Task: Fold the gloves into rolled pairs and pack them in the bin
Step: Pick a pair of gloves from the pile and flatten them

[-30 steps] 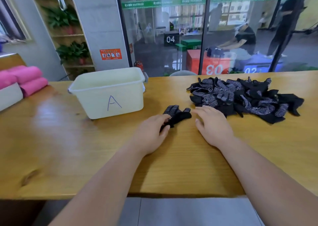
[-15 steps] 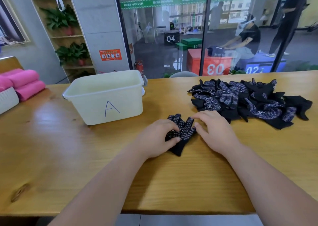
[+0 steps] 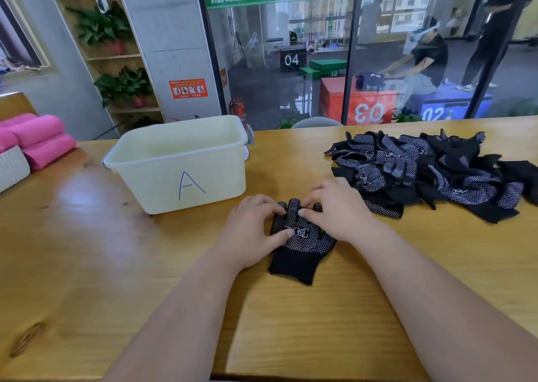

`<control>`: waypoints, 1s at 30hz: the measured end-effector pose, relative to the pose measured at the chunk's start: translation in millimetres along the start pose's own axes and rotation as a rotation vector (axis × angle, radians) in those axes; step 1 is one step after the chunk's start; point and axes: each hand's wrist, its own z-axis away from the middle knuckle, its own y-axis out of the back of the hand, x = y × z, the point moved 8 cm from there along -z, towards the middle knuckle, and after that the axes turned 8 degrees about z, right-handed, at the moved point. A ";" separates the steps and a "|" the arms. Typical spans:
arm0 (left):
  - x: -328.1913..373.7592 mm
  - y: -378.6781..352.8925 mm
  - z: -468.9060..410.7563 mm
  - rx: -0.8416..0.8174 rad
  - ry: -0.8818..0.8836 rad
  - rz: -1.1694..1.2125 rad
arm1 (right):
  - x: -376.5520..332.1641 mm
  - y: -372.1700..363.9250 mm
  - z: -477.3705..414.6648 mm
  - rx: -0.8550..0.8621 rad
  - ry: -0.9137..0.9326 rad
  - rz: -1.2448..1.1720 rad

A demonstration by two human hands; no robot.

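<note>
On the glossy wooden tabletop (image 3: 87, 265), left hand (image 3: 253, 230) and right hand (image 3: 340, 213) pinch a glove (image 3: 302, 253) with curled fingers; bin (image 3: 145, 178) at ten o'clock, glass wall (image 3: 291, 90) beyond.

Your view is bright and evenly lit by daylight through the glass wall (image 3: 407, 47) ahead, with a pale sheen of glare on the table (image 3: 81, 207) at your left. Soft shadows lie under your forearms (image 3: 180, 309). The wide lens bows the table's edges, and reflections haze the room behind the glass.

Glove (image 3: 301, 246) fingertips — probably under left hand (image 3: 252, 229), right hand (image 3: 339, 214)
</note>
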 end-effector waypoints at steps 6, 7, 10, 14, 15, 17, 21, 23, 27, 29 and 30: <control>-4.0 -1.7 -2.6 -0.012 0.025 -0.007 | 0.4 10.4 4.9 0.217 -0.034 -0.203; -4.5 -1.7 -3.2 -0.014 0.031 -0.012 | 1.1 16.4 7.2 0.265 -0.033 -0.240; -4.9 -1.1 -4.3 -0.008 0.038 -0.035 | 8.3 28.0 14.3 0.362 -0.050 -0.281; -2.3 1.6 -3.1 0.019 0.022 -0.027 | 21.6 26.0 16.6 0.324 -0.098 -0.149; -0.6 1.5 -2.7 0.021 0.005 -0.010 | 20.6 23.6 16.4 0.292 -0.081 -0.128; 5.6 -1.0 -1.3 0.004 -0.037 0.051 | 13.5 16.1 16.3 0.204 -0.019 -0.065; 9.1 -19.7 3.9 -0.183 -0.022 0.018 | 5.8 6.0 18.6 0.082 0.033 0.021; 1.0 -18.3 3.6 -0.172 0.034 -0.110 | 4.7 8.6 20.7 0.091 0.042 0.035; -6.1 -8.5 3.3 -0.106 0.088 -0.132 | -3.8 6.5 26.7 0.047 0.067 -0.038; -4.4 -19.6 6.1 -0.229 0.066 -0.153 | -9.5 -0.2 27.9 -0.008 0.090 -0.069; -4.7 -25.3 7.8 -0.295 0.068 -0.192 | -11.3 -4.3 27.5 -0.041 0.102 -0.075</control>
